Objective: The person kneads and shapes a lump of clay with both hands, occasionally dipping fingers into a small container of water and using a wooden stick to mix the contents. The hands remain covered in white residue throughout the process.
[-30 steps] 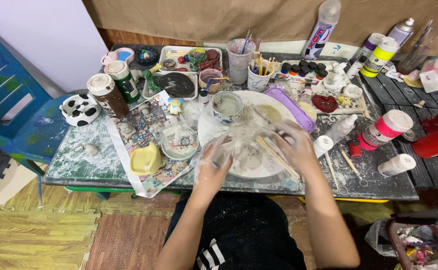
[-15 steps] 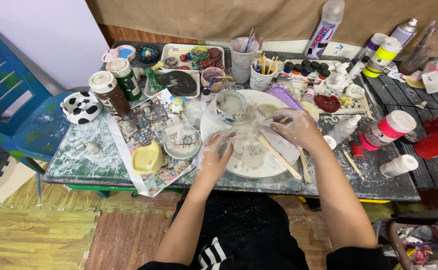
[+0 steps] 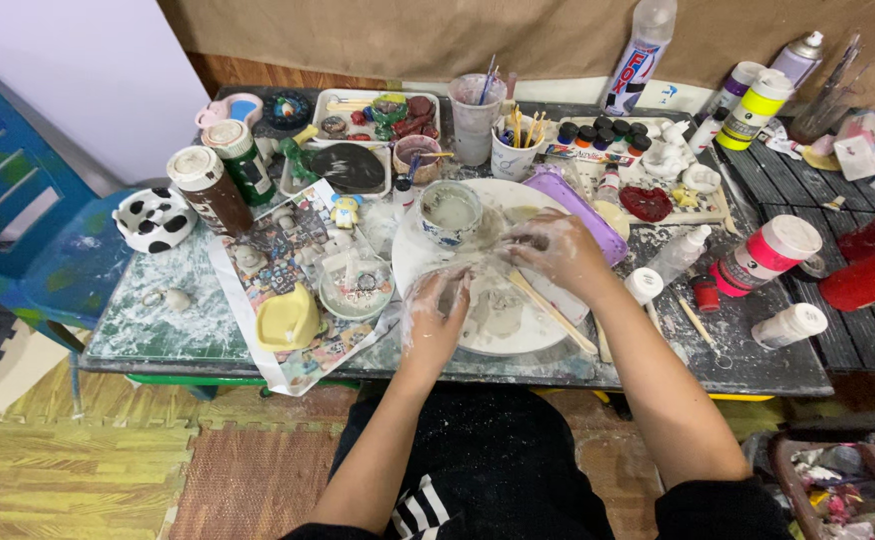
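Between left hand (image 3: 436, 312) and right hand (image 3: 558, 250) lies clay (image 3: 498, 318).

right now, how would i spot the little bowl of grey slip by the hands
Start at the big round white board in the middle of the table, where both clay-smeared hands are working. At its upper left edge, just beyond the left hand, sits a small bowl. It is the only blue-patterned bowl there, filled with pale grey liquid.
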